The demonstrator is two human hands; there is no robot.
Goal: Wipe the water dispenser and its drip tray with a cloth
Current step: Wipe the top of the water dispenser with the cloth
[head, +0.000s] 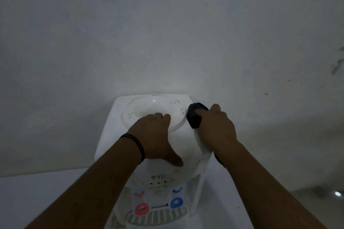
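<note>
Water dispenser (154,154) against wall. Left hand (158,135) flat, open on dispenser top — bracing it. Right hand (216,126) clamped on dark cloth (195,115), pressed at top's right edge — wiping. Drip tray (158,217) below taps, untouched.

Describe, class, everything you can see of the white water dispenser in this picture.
The water dispenser is a white, plastic-looking box standing upright against a pale wall. Its top has a round, empty bottle well with dark scuff marks around it. The front carries a red tap and a blue tap above a slotted drip tray. The left hand rests flat on top; the right hand presses a dark cloth against the top's right edge.
</note>
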